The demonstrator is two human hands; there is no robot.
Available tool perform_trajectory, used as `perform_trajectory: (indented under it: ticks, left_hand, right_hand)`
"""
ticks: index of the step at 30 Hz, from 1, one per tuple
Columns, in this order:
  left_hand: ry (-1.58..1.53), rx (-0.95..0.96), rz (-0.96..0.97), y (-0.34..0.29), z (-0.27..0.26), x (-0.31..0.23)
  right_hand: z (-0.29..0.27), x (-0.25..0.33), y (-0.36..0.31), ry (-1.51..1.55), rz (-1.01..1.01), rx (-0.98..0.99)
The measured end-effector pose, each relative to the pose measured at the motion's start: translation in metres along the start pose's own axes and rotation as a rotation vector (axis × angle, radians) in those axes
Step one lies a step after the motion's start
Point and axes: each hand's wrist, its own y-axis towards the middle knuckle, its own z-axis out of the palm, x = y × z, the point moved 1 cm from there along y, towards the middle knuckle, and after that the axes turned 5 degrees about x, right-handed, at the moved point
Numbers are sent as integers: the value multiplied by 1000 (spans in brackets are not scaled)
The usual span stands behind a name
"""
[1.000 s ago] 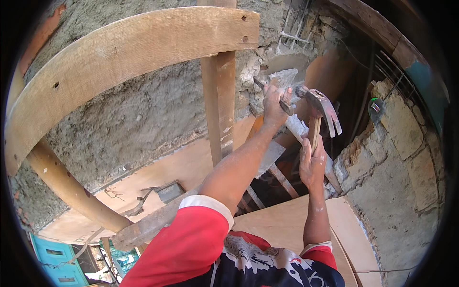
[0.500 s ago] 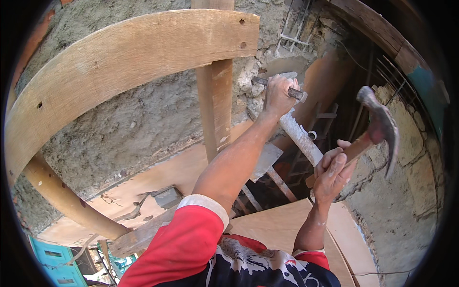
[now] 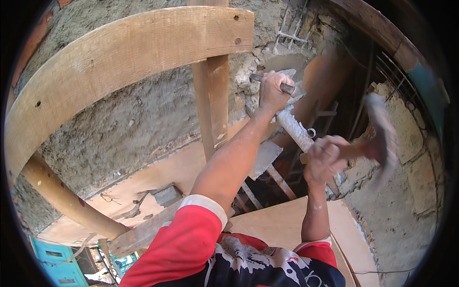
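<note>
My left hand (image 3: 274,93) is wrapped round a short steel chisel (image 3: 288,89). The chisel's far end points left at the broken edge of the rough concrete wall (image 3: 244,83). To the right and lower, my right hand (image 3: 324,160) grips the wooden handle of a claw hammer (image 3: 380,134). Motion smears the hammer head, which is apart from the chisel. Below my left hand, a white-crusted bar (image 3: 295,128) slants down toward my right hand. A jagged grey slab piece (image 3: 291,76) shows just behind my left hand.
A curved wooden board (image 3: 129,52) arcs across the left, joined to an upright post (image 3: 210,105). Bare rebar (image 3: 292,36) sticks out at the top. A dark opening with ladder-like rungs (image 3: 282,182) lies beyond my arms. Plywood (image 3: 272,220) is close to my body.
My right hand has risen a little and turned, with the hammer now blurred by motion. My left hand, still round the chisel, appears slightly farther left, as does the nearby woodwork.
</note>
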Motion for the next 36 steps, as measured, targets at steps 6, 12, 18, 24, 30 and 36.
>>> perform_trajectory:
  ticks: [6,12,18,24,30,36]
  left_hand:
    - [-20,-80,-18,-1,-12,4]
    - [-17,-33,-63,0,-10,-5]
    - [-414,86,-394,2,11,-7]
    - [25,243,-3,10,20,2]
    - [224,686,-144,-18,28,-9]
    - [321,852,-158,-19,19,-39]
  right_hand:
    - [0,43,20,15,287,215]
    - [10,9,16,-255,124,373]
    - [-9,27,-7,163,432,126]
    - [-33,36,-30,420,552,-42]
    - [-38,21,-59,331,605,-4]
    - [-32,27,-64,510,568,-129]
